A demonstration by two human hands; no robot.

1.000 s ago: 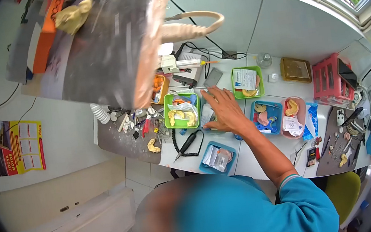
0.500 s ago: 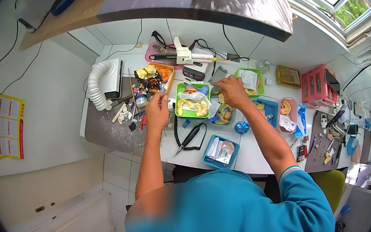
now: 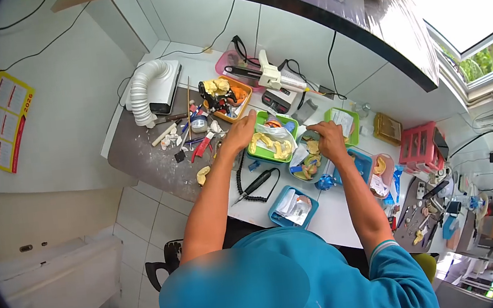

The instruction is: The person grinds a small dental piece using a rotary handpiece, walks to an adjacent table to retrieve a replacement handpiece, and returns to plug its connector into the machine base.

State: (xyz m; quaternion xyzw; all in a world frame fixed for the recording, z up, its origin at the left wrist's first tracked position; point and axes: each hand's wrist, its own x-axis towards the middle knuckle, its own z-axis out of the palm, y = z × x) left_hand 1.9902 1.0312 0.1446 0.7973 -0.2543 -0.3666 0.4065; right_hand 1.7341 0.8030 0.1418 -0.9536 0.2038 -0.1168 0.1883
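Green tray (image 3: pixel 268 157) is sitting on the white counter (image 3: pixel 337 212) near the centre of the frame, holding yellowish arch-shaped casts (image 3: pixel 283 149). Grey-blue tray (image 3: pixel 300 177) is standing just beside it, toward the right of the frame, carrying more casts.

Hand positions, as I am seeing them from the room:

1. Left hand (image 3: pixel 240 135) is lying at the left edge of the green tray, its fingers pointing toward the top of the frame. They are partly bending, but I cannot tell whether they are gripping the rim.
2. Right hand (image 3: pixel 330 140) is hanging at the upper-right edge of the grey-blue tray, its fingers curling toward the left of the frame. Whether they are grasping the rim or merely resting near it, I cannot tell.

Handling notes, in my judgement:

- Fingers should be bearing on a tray's rim or wall, not on the casts, which may be chipping easily.
- Each tray should be staying level, as loose casts could be sliding together.
- Handpiece (image 3: pixel 258 181) and coiled cord (image 3: pixel 256 199) are lying below the green tray in the frame; any movement should be clearing both.
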